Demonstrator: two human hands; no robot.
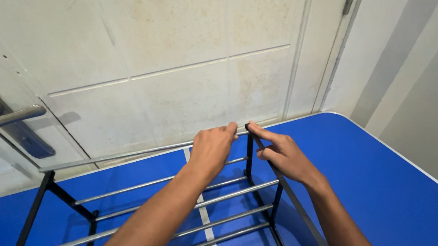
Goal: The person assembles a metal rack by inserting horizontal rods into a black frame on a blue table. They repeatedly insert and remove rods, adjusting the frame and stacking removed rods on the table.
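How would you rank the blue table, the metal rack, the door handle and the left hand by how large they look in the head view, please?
1. blue table
2. metal rack
3. door handle and left hand: these look alike in size, and the hand is nearer the camera, so I leave them unranked.

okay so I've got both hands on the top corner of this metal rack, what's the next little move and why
Probably push the top silver rod sideways into the black end frame. Your left hand grips the rod's end right at that corner, and your right hand steadies the frame's top bar, so seating it looks like what's left there.

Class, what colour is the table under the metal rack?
Blue with a white stripe, clearest in the head view: table, rack.
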